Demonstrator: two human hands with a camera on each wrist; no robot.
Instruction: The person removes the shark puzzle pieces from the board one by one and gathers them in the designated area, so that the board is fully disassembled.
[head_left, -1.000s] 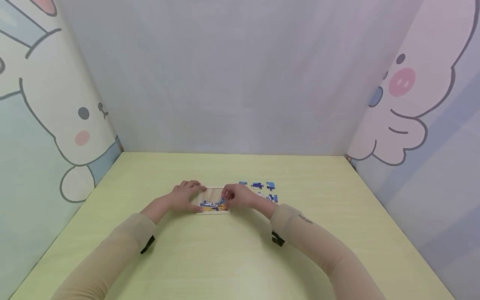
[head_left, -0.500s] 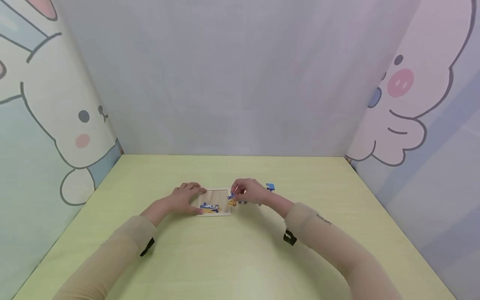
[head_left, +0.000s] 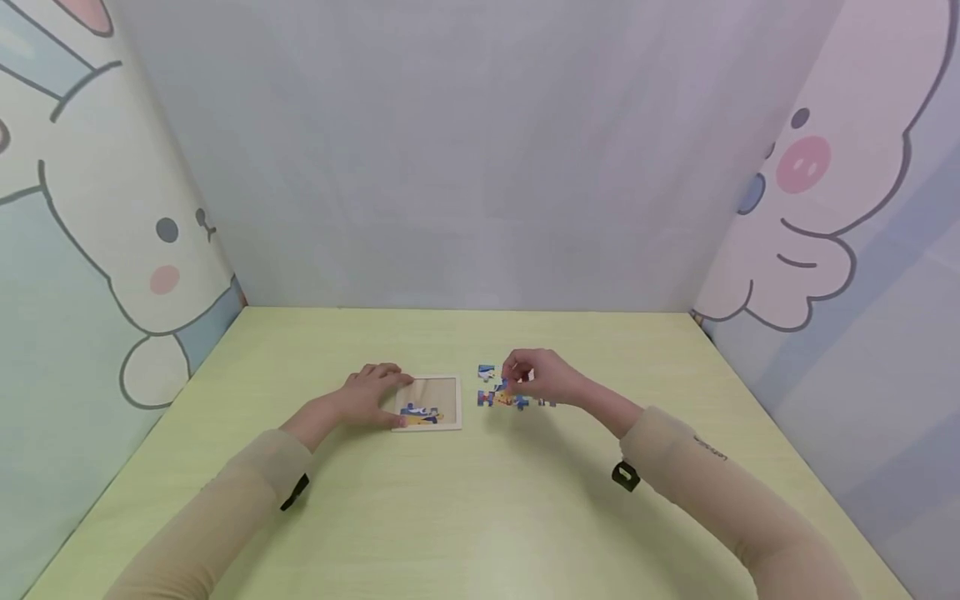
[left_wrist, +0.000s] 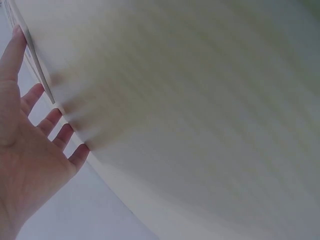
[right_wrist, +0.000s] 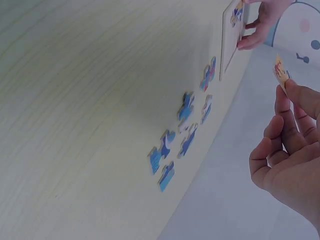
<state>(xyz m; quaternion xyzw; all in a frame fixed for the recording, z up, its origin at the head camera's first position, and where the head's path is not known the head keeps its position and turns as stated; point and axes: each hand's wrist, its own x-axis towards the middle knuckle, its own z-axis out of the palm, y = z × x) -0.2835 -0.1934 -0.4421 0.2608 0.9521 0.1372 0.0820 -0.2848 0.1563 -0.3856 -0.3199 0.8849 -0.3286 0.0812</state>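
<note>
The left hand (head_left: 365, 395), fingers spread, rests on the left side of the wooden puzzle tray (head_left: 458, 403), which lies between the surface's (head_left: 465, 517) side edges, toward the far edge, and looks light enough to slide. The right hand (head_left: 551, 377) pinches a yellow jigsaw piece (right_wrist: 279, 68) near loose pieces (right_wrist: 186, 105); probably light, stiff and thin, it is best gripped by its edges, sparing the tabs.
</note>
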